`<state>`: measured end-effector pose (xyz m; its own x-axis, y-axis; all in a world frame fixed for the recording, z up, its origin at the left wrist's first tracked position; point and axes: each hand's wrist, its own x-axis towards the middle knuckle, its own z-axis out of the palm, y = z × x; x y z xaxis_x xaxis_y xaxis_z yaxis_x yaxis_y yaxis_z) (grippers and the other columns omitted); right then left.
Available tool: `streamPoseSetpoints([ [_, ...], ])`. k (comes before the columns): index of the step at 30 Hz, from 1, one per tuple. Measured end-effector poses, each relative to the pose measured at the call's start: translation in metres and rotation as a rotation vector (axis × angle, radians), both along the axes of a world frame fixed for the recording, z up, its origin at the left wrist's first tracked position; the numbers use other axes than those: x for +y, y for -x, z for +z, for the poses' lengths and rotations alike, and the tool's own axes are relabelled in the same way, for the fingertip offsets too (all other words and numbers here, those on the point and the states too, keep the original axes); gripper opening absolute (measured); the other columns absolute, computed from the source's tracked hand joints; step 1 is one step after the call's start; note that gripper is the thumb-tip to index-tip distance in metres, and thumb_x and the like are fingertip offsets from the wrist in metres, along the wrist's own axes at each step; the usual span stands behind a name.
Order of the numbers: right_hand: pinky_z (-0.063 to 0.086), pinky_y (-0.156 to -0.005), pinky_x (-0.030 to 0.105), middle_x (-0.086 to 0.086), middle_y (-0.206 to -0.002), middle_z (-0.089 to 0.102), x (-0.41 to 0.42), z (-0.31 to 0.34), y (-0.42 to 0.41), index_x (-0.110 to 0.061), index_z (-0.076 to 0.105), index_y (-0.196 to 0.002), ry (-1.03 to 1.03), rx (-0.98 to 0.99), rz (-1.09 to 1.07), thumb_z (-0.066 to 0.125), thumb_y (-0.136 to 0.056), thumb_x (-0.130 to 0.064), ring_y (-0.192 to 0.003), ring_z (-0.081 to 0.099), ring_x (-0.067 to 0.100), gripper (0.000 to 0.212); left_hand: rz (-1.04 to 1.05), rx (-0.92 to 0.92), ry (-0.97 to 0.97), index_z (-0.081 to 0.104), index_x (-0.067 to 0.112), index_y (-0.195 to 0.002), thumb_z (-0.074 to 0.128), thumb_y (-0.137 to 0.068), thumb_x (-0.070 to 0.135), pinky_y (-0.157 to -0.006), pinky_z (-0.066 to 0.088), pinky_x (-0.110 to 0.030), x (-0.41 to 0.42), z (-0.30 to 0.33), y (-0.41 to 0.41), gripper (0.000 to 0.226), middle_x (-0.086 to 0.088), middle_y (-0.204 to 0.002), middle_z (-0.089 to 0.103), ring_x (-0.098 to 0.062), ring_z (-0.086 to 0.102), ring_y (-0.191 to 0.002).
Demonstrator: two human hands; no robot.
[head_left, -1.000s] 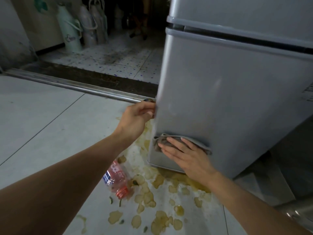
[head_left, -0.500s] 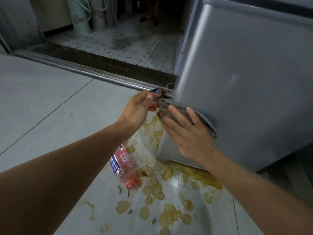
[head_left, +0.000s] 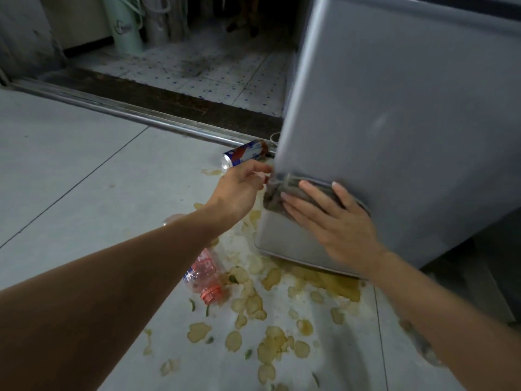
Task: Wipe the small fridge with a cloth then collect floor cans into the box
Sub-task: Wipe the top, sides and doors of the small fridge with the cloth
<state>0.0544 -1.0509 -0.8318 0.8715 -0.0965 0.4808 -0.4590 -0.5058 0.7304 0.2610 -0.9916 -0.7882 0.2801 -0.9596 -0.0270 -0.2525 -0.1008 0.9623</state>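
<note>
Against the fridge (head_left: 394, 122), right hand (head_left: 335, 221) presses cloth (head_left: 296, 193), fingers straight.

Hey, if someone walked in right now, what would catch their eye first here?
Probably the right hand pressing a grey cloth flat against the lower corner of the grey fridge. Next, the mess below: chips strewn across the floor, a plastic bottle lying among them, and a can on its side by the door track.

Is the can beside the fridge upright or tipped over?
Tipped over. The can lies on its side on the floor by the fridge corner, its round end facing the camera.
</note>
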Motion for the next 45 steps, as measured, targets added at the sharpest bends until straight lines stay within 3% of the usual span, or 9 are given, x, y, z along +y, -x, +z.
streamPoseSetpoints([
  [4,0.011,-0.115,0.043,-0.005,-0.149,0.031,-0.002,-0.011,0.018,-0.019,0.03,-0.145,-0.022,-0.128,-0.075,0.033,-0.091,0.0,-0.138,0.027,0.022,0.057,0.075,-0.027,0.006,0.066,0.02,-0.103,0.048,-0.093,0.024,-0.095,0.048,-0.042,-0.001,-0.008,0.011,0.021,0.0,-0.102,0.068,-0.018,0.063,-0.098],
  [12,0.021,-0.115,0.038,-0.005,-0.145,0.043,0.019,-0.031,0.044,-0.019,0.048,-0.136,-0.224,0.231,-0.095,0.051,-0.079,-0.008,-0.134,0.04,0.018,0.058,0.187,-0.333,-0.04,0.052,0.025,-0.107,0.076,-0.067,0.052,-0.071,0.051,-0.028,-0.004,-0.009,0.03,0.054,0.009,-0.095,0.063,-0.011,0.061,-0.083],
  [17,0.019,-0.112,0.044,-0.003,-0.144,0.044,0.01,0.022,0.062,-0.013,0.055,-0.13,0.006,-0.21,-0.009,0.05,-0.093,-0.002,-0.13,0.045,0.024,0.039,0.265,-0.329,-0.072,0.051,0.021,-0.098,0.077,-0.065,0.054,-0.076,0.053,-0.034,-0.012,-0.009,0.034,0.054,0.002,-0.094,0.064,-0.02,0.062,-0.087],
  [20,0.035,-0.088,0.038,-0.005,-0.134,0.043,0.01,0.016,0.067,-0.017,0.054,-0.125,-0.026,-0.358,-0.02,0.059,-0.088,-0.006,-0.109,0.044,0.023,0.039,0.272,-0.339,-0.052,0.05,0.022,-0.098,0.077,-0.065,0.054,-0.074,0.052,-0.034,-0.013,-0.013,0.034,0.053,0.001,-0.095,0.064,-0.019,0.062,-0.086],
  [27,0.051,-0.061,0.031,0.0,-0.118,0.039,0.022,-0.038,0.082,-0.023,0.06,-0.113,-0.41,0.108,-0.086,0.075,-0.055,-0.006,-0.083,0.039,0.022,0.062,0.258,-0.387,-0.02,0.046,0.024,-0.097,0.074,-0.066,0.057,-0.075,0.053,-0.036,-0.013,-0.016,0.032,0.053,0.005,-0.089,0.059,-0.019,0.059,-0.083],
  [30,0.05,-0.06,0.032,0.001,-0.111,0.056,0.028,-0.029,0.087,-0.022,0.064,-0.104,-0.464,0.074,-0.19,0.084,-0.046,-0.009,-0.077,0.051,0.022,0.063,0.24,-0.421,-0.012,0.046,0.024,-0.095,0.073,-0.067,0.057,-0.072,0.051,-0.034,-0.013,-0.016,0.031,0.051,0.005,-0.086,0.057,-0.02,0.059,-0.082],
  [35,0.041,-0.064,0.039,0.01,-0.11,0.041,0.019,0.013,0.111,-0.014,0.046,-0.109,-0.216,-0.517,-0.285,0.039,-0.092,-0.005,-0.083,0.041,0.027,0.021,0.259,-0.428,0.009,0.046,0.022,-0.091,0.074,-0.068,0.054,-0.069,0.045,-0.032,-0.012,-0.016,0.033,0.048,0.007,-0.078,0.055,-0.019,0.057,-0.077],
  [38,0.041,-0.064,0.038,0.011,-0.108,0.037,0.016,0.003,0.112,-0.015,0.043,-0.105,-0.199,-0.581,-0.312,0.026,-0.094,-0.005,-0.082,0.039,0.028,0.022,0.285,-0.408,0.036,0.046,0.022,-0.087,0.075,-0.067,0.052,-0.065,0.042,-0.03,-0.012,-0.018,0.033,0.046,0.015,-0.07,0.048,-0.009,0.05,-0.064],
  [45,0.051,-0.058,0.039,0.013,-0.094,0.043,0.033,-0.049,0.132,-0.014,0.059,-0.088,-0.47,-0.224,-0.414,0.078,-0.054,0.0,-0.075,0.048,0.032,0.042,0.281,-0.453,0.043,0.047,0.018,-0.093,0.07,-0.072,0.054,-0.07,0.049,-0.037,-0.011,-0.019,0.036,0.047,0.005,-0.079,0.054,-0.022,0.055,-0.077],
])
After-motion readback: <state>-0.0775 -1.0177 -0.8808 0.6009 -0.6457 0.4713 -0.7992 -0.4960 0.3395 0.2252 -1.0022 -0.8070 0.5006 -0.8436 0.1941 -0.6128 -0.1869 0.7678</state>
